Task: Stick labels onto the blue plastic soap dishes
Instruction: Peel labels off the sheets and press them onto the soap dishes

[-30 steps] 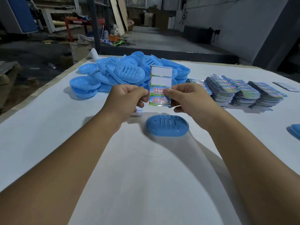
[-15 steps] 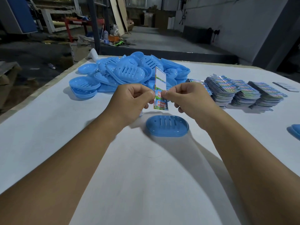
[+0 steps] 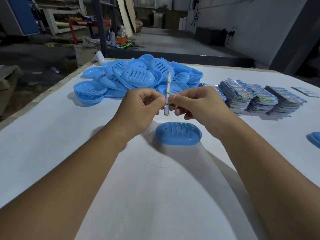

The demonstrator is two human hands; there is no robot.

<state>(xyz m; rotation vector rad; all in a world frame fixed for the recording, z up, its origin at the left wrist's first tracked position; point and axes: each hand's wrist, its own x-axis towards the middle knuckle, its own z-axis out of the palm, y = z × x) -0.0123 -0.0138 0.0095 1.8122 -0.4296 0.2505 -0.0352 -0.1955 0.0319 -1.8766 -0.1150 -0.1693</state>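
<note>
Label [image 3: 167, 94] now turned edge-on to the camera, having faced it a second ago, which suggests its backing is being peeled. Left hand [image 3: 138, 108] and right hand [image 3: 195, 104] both pinch it at centre frame. Soap dish [image 3: 178, 133] lies on the table [image 3: 52, 135] just below the grip, apart from it

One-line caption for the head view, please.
Both hands pinch an edge-on printed label above a blue oval plastic soap dish.

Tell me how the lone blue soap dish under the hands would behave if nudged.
The soap dish lies dome-up on its wide rim, so it would probably slide, not tip or roll. Thin slotted plastic suggests it is light and would skid easily on the smooth white table.
</note>
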